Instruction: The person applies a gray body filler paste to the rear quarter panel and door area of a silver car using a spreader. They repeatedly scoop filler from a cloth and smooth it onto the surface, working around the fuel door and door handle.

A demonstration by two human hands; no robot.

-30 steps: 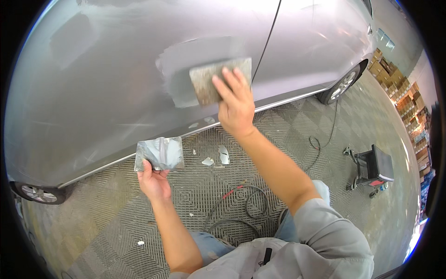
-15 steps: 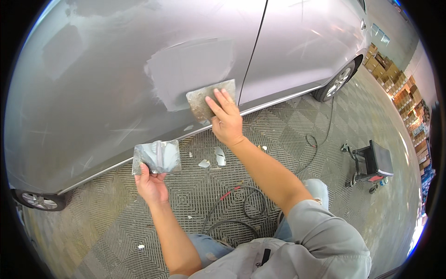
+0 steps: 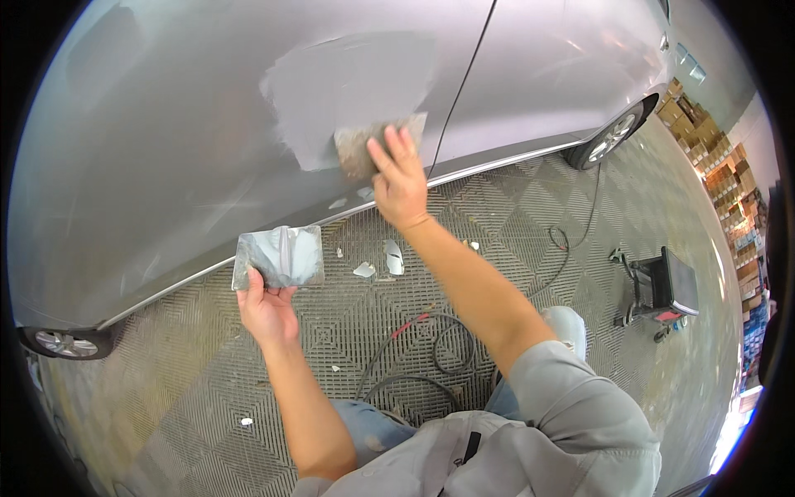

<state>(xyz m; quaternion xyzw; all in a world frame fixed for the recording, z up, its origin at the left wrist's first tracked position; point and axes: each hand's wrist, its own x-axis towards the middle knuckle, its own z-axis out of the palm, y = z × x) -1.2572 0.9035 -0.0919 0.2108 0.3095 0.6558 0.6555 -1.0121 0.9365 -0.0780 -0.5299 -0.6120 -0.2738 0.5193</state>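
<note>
My right hand (image 3: pixel 402 186) grips a flat, stained metal spreader (image 3: pixel 354 153), fingers spread over its back. The spreader lies against the silver car door (image 3: pixel 207 124), over the lower right part of a smooth light-grey filler patch (image 3: pixel 331 87); its working edge is hidden. My left hand (image 3: pixel 269 315) holds a thin rectangular metal plate (image 3: pixel 248 257) from below, thumb at its near edge. Pale grey filler paste (image 3: pixel 302 248) is smeared on the plate, with a raised ridge down the middle. The plate hangs near the door sill, left of the spreader.
Broken whitish flakes (image 3: pixel 394 258) lie on the grated floor (image 3: pixel 331 323) below the door. A dark hose (image 3: pixel 439 352) coils by my knees and another line runs toward the wheel (image 3: pixel 613 141). A black wheeled stool (image 3: pixel 662 286) stands right; stacked cartons (image 3: pixel 704 132) line the far right.
The whole view has shifted, so the car and both hands sit higher in the picture. Against the door, the spreader has barely moved; my right hand is slightly blurred. Both grips are unchanged.
</note>
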